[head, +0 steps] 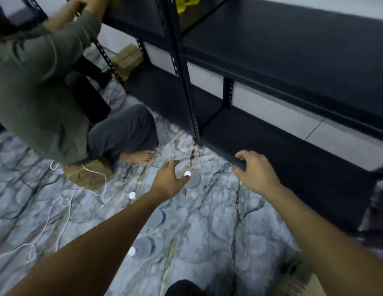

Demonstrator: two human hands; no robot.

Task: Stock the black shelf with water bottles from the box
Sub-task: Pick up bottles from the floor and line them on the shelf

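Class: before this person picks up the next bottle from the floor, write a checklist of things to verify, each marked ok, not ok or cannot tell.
1. Left hand over nearest bottle: ok, fingers open.
2. Bottle upright, capped: ok.
3. Right hand free: not ok, grips bottom shelf edge.
4. Room on bottom shelf: ok.
5. White cord apart from bottle: ok.
6. Bottle full: cannot tell.

Left hand [168,183] is stretching toward 1 o'clock, fingers spreading; right hand [255,171] is angling toward 11 o'clock, seemingly gripping the shelf [293,167].
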